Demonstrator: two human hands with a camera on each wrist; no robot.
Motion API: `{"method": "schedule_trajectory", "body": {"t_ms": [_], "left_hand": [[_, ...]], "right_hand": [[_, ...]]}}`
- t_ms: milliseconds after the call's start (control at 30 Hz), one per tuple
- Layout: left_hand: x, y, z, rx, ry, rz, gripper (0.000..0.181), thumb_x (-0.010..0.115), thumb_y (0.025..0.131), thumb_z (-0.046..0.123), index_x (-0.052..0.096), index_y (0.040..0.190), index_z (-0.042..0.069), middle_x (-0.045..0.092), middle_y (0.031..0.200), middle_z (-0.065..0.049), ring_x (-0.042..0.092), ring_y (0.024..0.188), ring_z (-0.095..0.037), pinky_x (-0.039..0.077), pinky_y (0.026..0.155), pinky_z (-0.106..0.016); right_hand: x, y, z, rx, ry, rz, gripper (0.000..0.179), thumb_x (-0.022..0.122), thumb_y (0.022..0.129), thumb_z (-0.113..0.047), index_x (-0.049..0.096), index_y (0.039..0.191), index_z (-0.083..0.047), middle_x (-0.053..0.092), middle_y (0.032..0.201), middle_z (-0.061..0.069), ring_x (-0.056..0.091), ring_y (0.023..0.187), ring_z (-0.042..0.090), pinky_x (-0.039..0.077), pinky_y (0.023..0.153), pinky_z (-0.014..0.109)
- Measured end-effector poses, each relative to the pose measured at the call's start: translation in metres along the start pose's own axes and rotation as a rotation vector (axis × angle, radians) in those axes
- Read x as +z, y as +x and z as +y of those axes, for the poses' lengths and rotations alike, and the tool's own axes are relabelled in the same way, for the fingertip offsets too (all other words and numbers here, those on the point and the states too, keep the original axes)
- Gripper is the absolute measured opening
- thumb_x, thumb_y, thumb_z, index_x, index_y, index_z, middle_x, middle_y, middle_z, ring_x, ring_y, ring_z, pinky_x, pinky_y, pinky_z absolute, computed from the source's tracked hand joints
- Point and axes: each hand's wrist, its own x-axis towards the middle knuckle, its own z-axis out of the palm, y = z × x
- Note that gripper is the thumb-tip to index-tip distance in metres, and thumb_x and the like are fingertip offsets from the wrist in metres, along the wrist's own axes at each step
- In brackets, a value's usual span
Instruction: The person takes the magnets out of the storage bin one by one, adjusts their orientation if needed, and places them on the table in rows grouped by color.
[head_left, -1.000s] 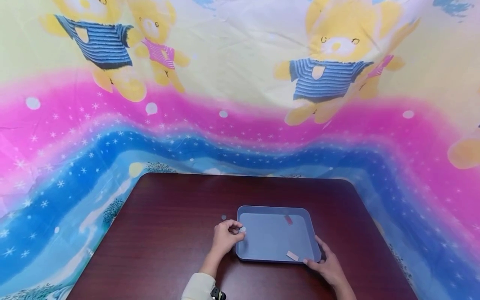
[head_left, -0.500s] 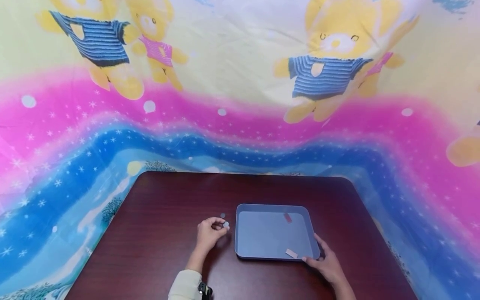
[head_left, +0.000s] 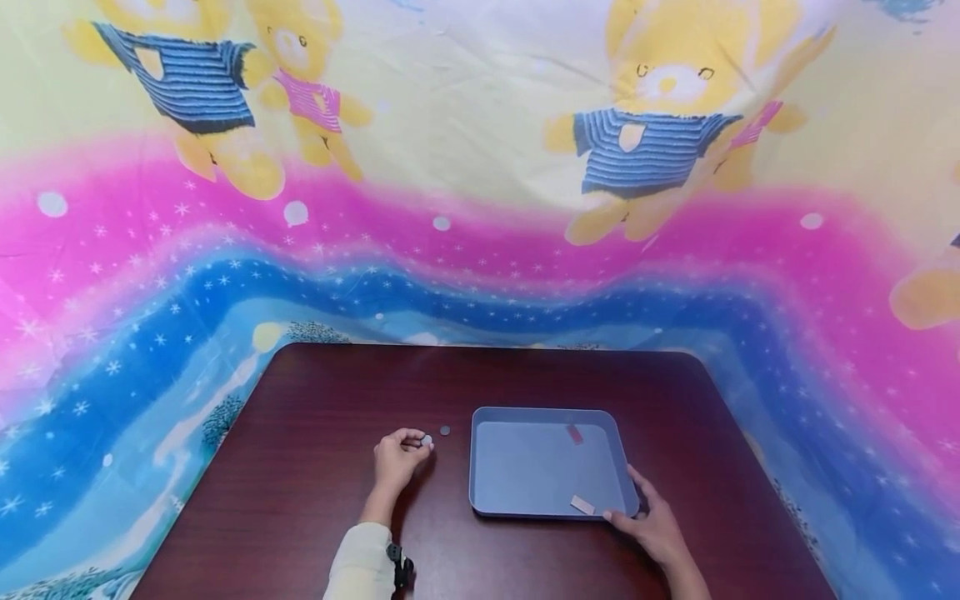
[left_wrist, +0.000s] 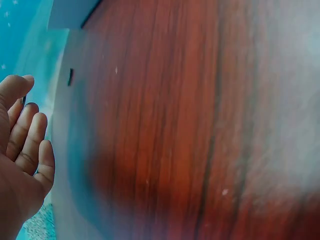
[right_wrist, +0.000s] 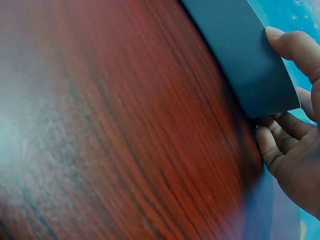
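Note:
My left hand (head_left: 397, 460) pinches a small whitish round disc (head_left: 427, 440) between thumb and fingertips, over the table left of the tray. In the left wrist view only its thin dark edge (left_wrist: 24, 101) shows at the fingers. Just right of those fingertips a grey disc (head_left: 445, 431) lies on the table. My right hand (head_left: 651, 518) grips the near right corner of a grey rectangular tray (head_left: 517, 510). In the right wrist view, the thumb is on the rim and the other fingers are low at the corner. Inside the tray lie a red strip (head_left: 574, 434) and a pale strip (head_left: 582, 505).
The dark reddish wooden table (head_left: 360, 383) has rounded far corners. Behind it hangs a curtain (head_left: 480, 167) printed with bears and snowflakes. A black band (head_left: 401, 567) with a device is on the left wrist, beside a cream sleeve (head_left: 358, 560).
My left hand has moved left, away from over the tray's left rim, with the whitish disc still pinched. The right hand stays on the tray corner.

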Motion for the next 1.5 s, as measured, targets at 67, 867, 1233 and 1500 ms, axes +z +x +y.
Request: {"method": "schedule_trajectory", "body": {"t_ms": [67,867,1233,1500], "left_hand": [[-0.001,0.003,-0.004,-0.028,0.021,0.008,0.019,0.076,0.061,0.013,0.066,0.077,0.010,0.062,0.067,0.000,0.057,0.056,-0.013,0.045,0.056,-0.027],[-0.004,0.032,-0.026,-0.131,0.195,0.000,0.018,0.076,0.063,0.019,0.065,0.077,0.013,0.060,0.067,0.004,0.056,0.061,-0.010,0.042,0.065,-0.031],[-0.004,0.037,-0.020,-0.194,0.325,-0.087,0.018,0.073,0.066,0.021,0.065,0.079,0.012,0.058,0.070,0.003,0.053,0.069,-0.018,0.040,0.066,-0.036],[-0.005,0.038,-0.015,-0.201,0.320,-0.149,0.020,0.073,0.067,0.021,0.065,0.082,0.011,0.057,0.071,0.002,0.052,0.070,-0.018,0.040,0.065,-0.035]], "right_hand": [[0.000,0.000,0.000,-0.010,-0.008,0.003,0.089,0.078,0.061,-0.018,0.027,0.134,-0.019,0.039,0.118,0.024,0.056,0.074,0.022,0.047,0.055,0.028],[0.001,0.001,0.000,0.001,-0.033,-0.004,0.087,0.076,0.063,-0.020,0.026,0.134,-0.019,0.033,0.127,0.018,0.051,0.091,0.029,0.046,0.061,0.027],[0.001,0.002,0.003,-0.026,0.016,0.001,0.086,0.077,0.062,-0.015,0.028,0.133,-0.016,0.035,0.124,0.020,0.051,0.091,0.030,0.047,0.063,0.027],[-0.001,0.002,0.005,-0.028,0.002,0.003,0.086,0.076,0.062,-0.016,0.028,0.133,-0.016,0.035,0.124,0.020,0.051,0.091,0.030,0.047,0.064,0.027]]}}
